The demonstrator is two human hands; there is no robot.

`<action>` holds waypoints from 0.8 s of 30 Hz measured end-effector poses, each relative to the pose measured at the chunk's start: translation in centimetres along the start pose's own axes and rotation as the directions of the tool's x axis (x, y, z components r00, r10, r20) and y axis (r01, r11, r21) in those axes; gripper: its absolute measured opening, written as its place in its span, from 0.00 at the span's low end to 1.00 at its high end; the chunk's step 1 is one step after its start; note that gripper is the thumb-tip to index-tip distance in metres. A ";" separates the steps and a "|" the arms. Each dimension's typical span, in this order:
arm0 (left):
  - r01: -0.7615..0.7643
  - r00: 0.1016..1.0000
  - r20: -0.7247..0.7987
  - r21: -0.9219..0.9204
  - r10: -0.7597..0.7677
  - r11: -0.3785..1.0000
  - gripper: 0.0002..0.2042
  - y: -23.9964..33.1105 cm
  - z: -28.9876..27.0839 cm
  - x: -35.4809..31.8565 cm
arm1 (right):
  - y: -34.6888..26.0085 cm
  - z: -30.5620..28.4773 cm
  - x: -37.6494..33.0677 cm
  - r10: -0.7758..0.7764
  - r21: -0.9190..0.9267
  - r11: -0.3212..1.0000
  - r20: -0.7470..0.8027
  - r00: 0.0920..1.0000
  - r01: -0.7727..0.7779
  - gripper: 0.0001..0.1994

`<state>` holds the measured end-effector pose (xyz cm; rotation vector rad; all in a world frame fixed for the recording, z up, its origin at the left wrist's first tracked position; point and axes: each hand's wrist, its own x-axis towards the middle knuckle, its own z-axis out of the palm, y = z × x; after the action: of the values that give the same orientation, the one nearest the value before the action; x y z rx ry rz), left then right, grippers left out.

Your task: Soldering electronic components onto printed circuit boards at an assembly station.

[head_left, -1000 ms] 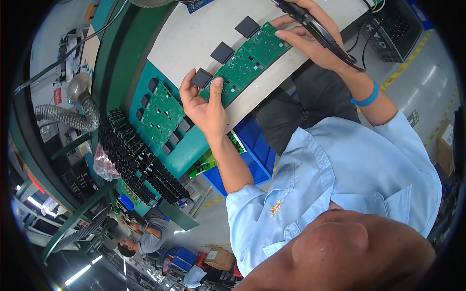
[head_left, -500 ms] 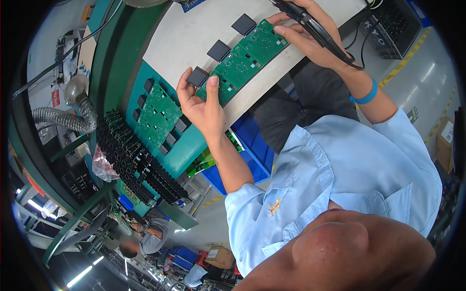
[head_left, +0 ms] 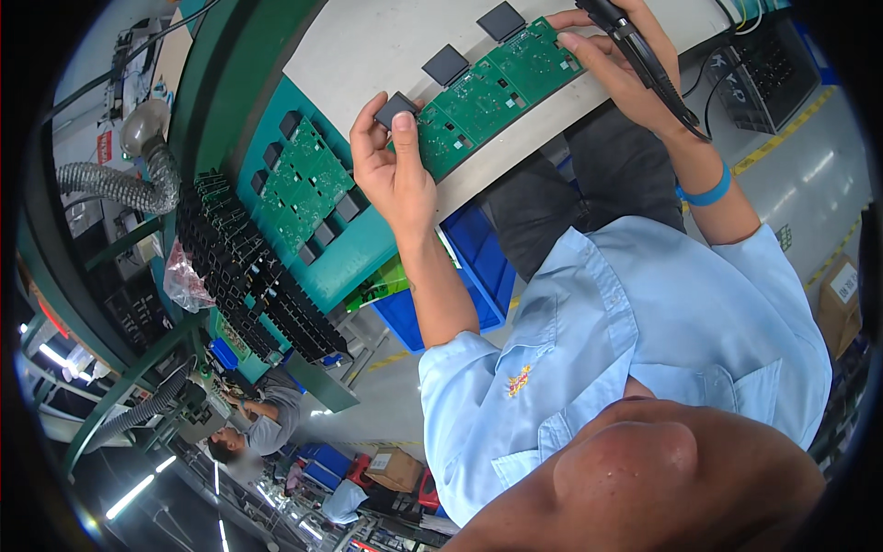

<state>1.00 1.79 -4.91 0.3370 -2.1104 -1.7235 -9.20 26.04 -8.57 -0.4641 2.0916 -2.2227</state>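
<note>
Green and dotted with small parts, a circuit board (head_left: 487, 103) is held slantwise at the near edge of the pale bench (head_left: 354, 41); whether it touches the surface, I cannot tell. Three black square blocks (head_left: 446, 66) line its far edge. The left hand (head_left: 395, 179) grasps its left end, thumb on top; the fingers (head_left: 578, 44) of the right hand (head_left: 630, 87) pinch the opposite end, and a black corded tool (head_left: 649, 66) lies across that hand. Leftward, a second green board (head_left: 296, 189) rests on a teal surface (head_left: 349, 253), beside clustered black parts (head_left: 258, 267).
</note>
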 end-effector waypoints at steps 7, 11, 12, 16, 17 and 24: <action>-0.045 0.998 -0.036 -0.019 0.045 0.999 0.16 -0.4 0.0 0.0 | 0.3 0.0 -0.1 0.003 -0.036 0.999 0.006 1.000 -0.003 0.32; -0.055 0.998 -0.009 -0.052 0.054 0.997 0.15 -0.6 -0.1 0.1 | 0.7 -0.6 -0.5 0.112 -0.070 0.991 -0.081 0.990 -0.118 0.32; -0.057 0.998 0.003 -0.066 0.058 0.996 0.15 -0.7 -0.2 0.1 | 0.7 -0.5 -0.5 0.147 -0.083 0.984 -0.113 0.983 -0.157 0.32; -0.064 0.998 -0.005 -0.065 0.064 0.996 0.15 -0.7 -0.2 0.1 | 0.3 0.5 -0.6 0.126 -0.014 0.991 -0.201 0.972 -0.132 0.32; -0.066 0.998 -0.003 -0.069 0.066 0.995 0.14 -0.6 -0.4 0.1 | 0.2 0.7 -0.6 0.121 0.006 0.992 -0.234 0.965 -0.123 0.32; -0.052 0.999 -0.001 -0.050 0.052 0.997 0.14 -0.4 -0.5 0.1 | -0.8 0.8 -0.6 0.154 -0.007 0.987 -0.189 0.970 -0.158 0.32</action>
<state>1.07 1.24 -5.21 0.2654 -2.0540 -1.7428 -8.29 25.50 -7.84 -0.0880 2.1566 -2.2325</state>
